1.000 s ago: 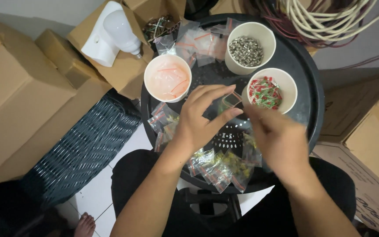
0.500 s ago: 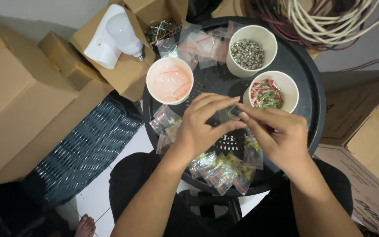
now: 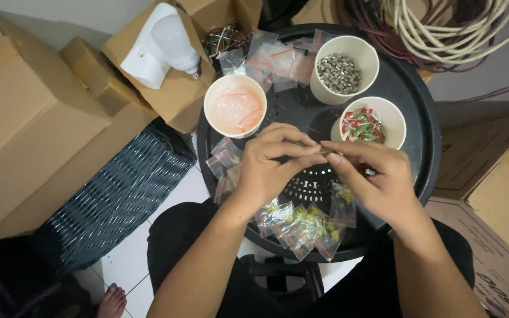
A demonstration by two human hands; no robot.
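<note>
Change since earlier: both hands have drawn closer together over the tray middle, fingertips now meeting; cups and bags lie as they did.
Head view, left hand: left hand [image 3: 269,168] curled, thumb and forefinger pinched on a small clear bag [image 3: 319,152], mostly hidden between the fingertips.
Head view, right hand: right hand [image 3: 378,179] meets it from the other side, its grip closed on the same bag's edge.
Where the bag is: held just above the round black tray [image 3: 422,123], in front of the cup of red and green parts [image 3: 365,123].
Around it: filled bags [image 3: 301,224] lie at the near rim, empty bags [image 3: 278,59] at the far rim, beside a cup of grey metal parts [image 3: 338,72] and a cup of pinkish bags [image 3: 235,106].
Step in hand: likely opening or sealing the bag; which, I cannot tell.
Next move calls for: a steady, fine two-handed pinch along the bag's mouth, kept level so nothing spills.
</note>
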